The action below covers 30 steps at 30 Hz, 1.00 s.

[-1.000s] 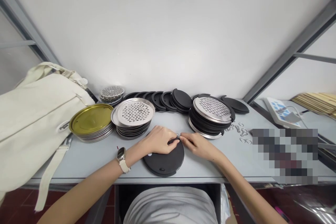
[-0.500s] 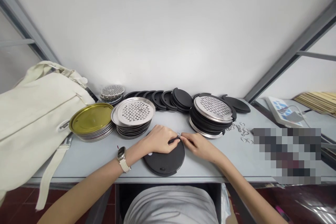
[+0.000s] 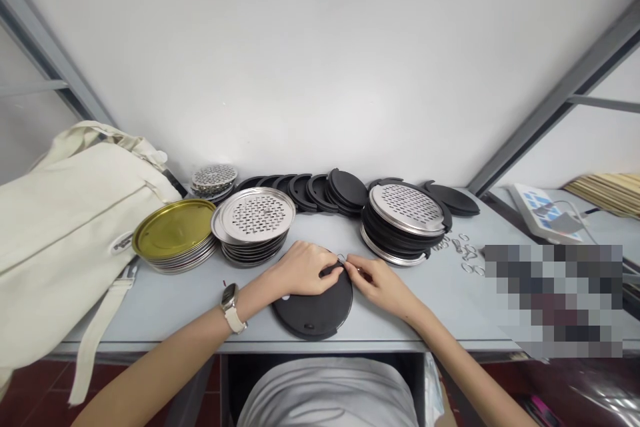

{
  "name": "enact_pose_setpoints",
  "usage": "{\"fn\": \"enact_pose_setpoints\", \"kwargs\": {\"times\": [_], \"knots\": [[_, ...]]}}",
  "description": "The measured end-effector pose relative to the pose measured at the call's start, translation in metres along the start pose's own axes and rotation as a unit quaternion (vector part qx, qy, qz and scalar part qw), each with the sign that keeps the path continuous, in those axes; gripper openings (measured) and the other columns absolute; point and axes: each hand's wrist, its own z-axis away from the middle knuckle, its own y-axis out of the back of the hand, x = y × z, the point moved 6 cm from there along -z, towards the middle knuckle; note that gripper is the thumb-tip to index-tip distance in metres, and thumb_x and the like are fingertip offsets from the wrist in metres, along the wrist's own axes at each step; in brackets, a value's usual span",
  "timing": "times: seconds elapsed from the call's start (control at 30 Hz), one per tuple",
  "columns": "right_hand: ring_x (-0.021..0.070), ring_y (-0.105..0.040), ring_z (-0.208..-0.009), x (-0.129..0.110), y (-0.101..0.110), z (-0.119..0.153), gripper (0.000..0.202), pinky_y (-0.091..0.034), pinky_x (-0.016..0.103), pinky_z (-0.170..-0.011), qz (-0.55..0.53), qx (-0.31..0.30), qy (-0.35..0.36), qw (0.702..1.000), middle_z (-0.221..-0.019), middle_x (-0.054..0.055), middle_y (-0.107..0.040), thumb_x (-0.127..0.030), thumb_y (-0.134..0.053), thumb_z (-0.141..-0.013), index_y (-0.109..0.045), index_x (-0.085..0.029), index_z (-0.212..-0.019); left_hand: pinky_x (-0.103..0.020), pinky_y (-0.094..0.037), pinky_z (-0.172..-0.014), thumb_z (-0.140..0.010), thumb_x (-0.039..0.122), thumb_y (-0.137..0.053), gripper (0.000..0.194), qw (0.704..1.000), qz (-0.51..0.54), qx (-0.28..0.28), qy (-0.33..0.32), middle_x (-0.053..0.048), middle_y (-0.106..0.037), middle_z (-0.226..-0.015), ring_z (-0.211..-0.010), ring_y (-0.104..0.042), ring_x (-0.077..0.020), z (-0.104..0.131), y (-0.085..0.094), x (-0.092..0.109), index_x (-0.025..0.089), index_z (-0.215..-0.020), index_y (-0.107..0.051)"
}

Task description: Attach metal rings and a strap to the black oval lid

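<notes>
A black round lid (image 3: 320,312) lies on the table close to its front edge, with a small slot near its lower rim. My left hand (image 3: 306,269) rests across the lid, fingers closed on its far edge. From the right, my right hand (image 3: 379,284) meets it there, thumb and finger pinched. A thin metal ring (image 3: 341,257) pokes up between the fingertips of both hands. How the ring sits on the lid is hidden by my fingers.
Stacked gold lids (image 3: 175,230) and perforated metal discs (image 3: 257,215) stand left. Black lids (image 3: 305,192) lean along the wall. Right are a stack topped by a grater-like disc (image 3: 407,207) and loose metal rings (image 3: 467,268). A cream bag (image 3: 75,213) occupies the left end.
Both hands stay at the lid's far edge, and my right fingers have shifted very slightly. The view has tipped a little; nothing else has visibly moved.
</notes>
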Motion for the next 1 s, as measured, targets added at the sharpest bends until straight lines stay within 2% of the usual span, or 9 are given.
{"fn": "enact_pose_setpoints", "kwargs": {"times": [0.43, 0.77, 1.0], "knots": [[0.009, -0.032, -0.048, 0.0001, -0.0033, 0.0004, 0.028, -0.023, 0.023, -0.05, 0.025, 0.042, -0.003, 0.999, -0.054, -0.007, -0.032, -0.027, -0.039, -0.093, -0.037, -0.02, -0.066, -0.029, -0.02, -0.05, -0.086, 0.034, -0.051, 0.027, 0.999, -0.016, 0.031, 0.021, -0.002, -0.065, -0.064, -0.055, -0.057, -0.0159, -0.0003, 0.0004, -0.0005, 0.019, -0.066, -0.06], [0.0101, -0.035, -0.046, -0.0004, -0.004, 0.0022, 0.025, -0.022, 0.023, -0.05, 0.085, 0.065, -0.004, 0.994, -0.051, -0.006, -0.035, -0.024, -0.042, -0.091, -0.038, -0.021, -0.066, -0.029, -0.019, -0.051, -0.086, 0.035, -0.052, 0.027, 0.999, -0.007, 0.029, 0.039, -0.001, -0.065, -0.064, -0.054, -0.055, -0.0149, -0.0005, -0.0032, -0.0017, 0.019, -0.065, -0.058], [0.0118, -0.043, -0.048, -0.0052, -0.003, 0.0039, 0.023, -0.024, 0.024, -0.052, 0.161, 0.079, 0.037, 0.983, -0.053, -0.004, -0.042, -0.023, -0.043, -0.091, -0.044, -0.02, -0.068, -0.029, -0.019, -0.051, -0.086, 0.034, -0.051, 0.027, 0.999, -0.003, 0.028, 0.037, -0.001, -0.064, -0.063, -0.054, -0.054, -0.0144, -0.0002, -0.0039, -0.0007, 0.019, -0.065, -0.058]]}}
